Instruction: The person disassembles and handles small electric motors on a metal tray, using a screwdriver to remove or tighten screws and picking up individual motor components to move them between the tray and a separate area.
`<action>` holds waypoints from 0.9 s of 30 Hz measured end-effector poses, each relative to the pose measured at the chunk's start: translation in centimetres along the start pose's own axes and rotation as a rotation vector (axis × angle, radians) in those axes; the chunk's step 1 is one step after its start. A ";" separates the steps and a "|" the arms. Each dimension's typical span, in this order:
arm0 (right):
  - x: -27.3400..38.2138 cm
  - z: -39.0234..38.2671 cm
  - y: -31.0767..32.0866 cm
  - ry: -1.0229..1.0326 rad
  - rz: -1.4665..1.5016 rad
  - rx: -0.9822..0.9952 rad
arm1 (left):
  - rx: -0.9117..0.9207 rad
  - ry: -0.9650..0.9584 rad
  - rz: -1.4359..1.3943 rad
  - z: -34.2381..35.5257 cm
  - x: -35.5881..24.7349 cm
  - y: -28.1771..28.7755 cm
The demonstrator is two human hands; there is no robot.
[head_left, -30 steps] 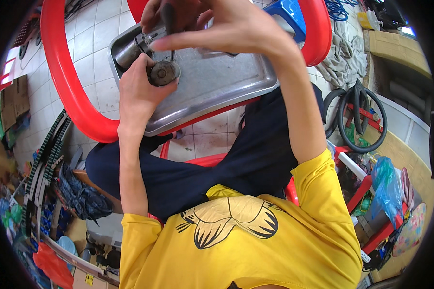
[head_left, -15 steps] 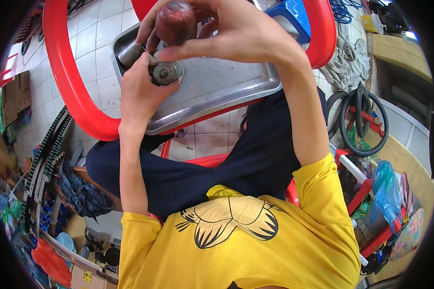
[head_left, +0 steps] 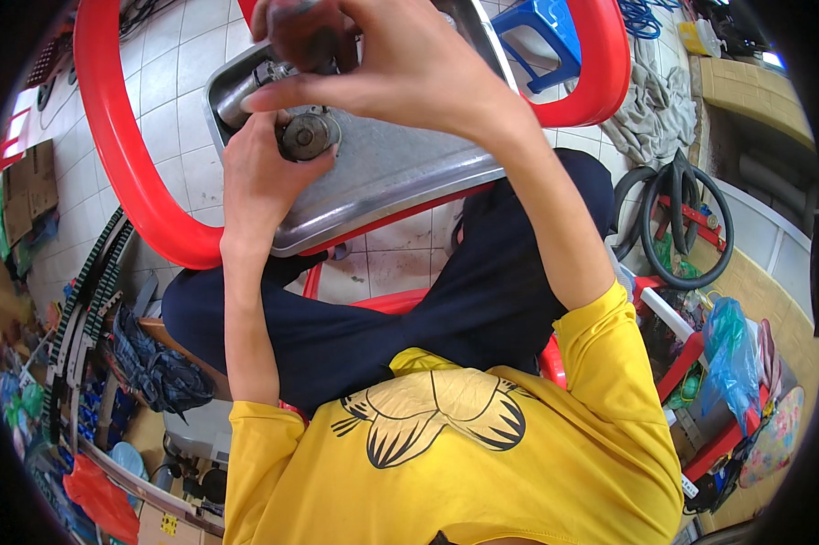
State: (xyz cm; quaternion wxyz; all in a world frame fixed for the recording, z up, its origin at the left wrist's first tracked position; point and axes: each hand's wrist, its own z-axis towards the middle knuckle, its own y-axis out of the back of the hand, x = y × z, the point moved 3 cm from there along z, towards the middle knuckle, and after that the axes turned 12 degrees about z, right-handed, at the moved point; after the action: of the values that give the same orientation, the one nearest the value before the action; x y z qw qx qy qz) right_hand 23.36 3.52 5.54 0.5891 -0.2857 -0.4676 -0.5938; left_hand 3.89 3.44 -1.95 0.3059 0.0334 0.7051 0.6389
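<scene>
On a metal tray (head_left: pixel 400 173), my left hand (head_left: pixel 262 173) is wrapped round an upright, grimy metal cylinder (head_left: pixel 306 136) with a ringed round top. Above and a little beyond it, my right hand (head_left: pixel 409 73) grips a dark red, rounded object (head_left: pixel 305 34); its round end faces up, slightly blurred, and its lower part is hidden. What kind of thing it is, I cannot tell. Another metal cylinder (head_left: pixel 238 98) lies in the tray's left corner, beside my left fingers. Between the hands, small metal parts (head_left: pixel 271 71) are partly covered by my right hand.
The tray rests on a red plastic chair (head_left: pixel 142 195) with curved arms. Beyond it at the right stands a blue stool (head_left: pixel 546 36). Grey cloth (head_left: pixel 655 113) and black rubber tubes (head_left: pixel 686 232) lie to the right. Assorted clutter and a dark bundle (head_left: pixel 160 363) are at the left.
My right hand has moved up and left with the dark red object, uncovering more of the tray's left corner. My left hand still holds the cylinder, nearly in place.
</scene>
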 end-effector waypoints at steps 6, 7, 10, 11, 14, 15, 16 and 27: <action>-1.7 -0.6 1.9 -0.194 0.388 0.190 | 0.081 0.076 -0.093 0.3 0.1 0.2; -2.3 -0.3 1.9 -0.206 0.340 0.166 | 0.072 0.074 -0.105 0.3 0.2 0.2; -2.0 -0.7 0.9 -0.104 0.076 -0.043 | 0.056 0.020 -0.052 0.3 0.2 0.2; -1.7 -0.6 0.7 -0.077 0.034 -0.056 | 0.057 0.023 -0.055 0.2 0.1 0.2; -1.8 -0.5 1.2 -0.123 0.137 0.051 | 0.066 0.038 -0.059 0.3 0.1 0.2; -1.6 -0.7 1.6 -0.164 0.264 0.093 | 0.080 0.046 -0.058 0.3 0.2 0.3; -1.6 -0.7 2.0 -0.153 0.294 0.096 | 0.093 0.055 -0.056 0.4 0.2 0.3; -1.1 -0.5 2.1 0.069 0.159 0.018 | 0.111 0.056 -0.086 0.8 0.0 0.5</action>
State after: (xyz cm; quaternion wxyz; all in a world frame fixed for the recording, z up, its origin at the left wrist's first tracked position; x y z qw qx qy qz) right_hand 25.62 3.83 4.80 0.6526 -0.2964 -0.4281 -0.5504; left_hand 4.12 4.18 -1.48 0.3109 0.0019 0.7485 0.5858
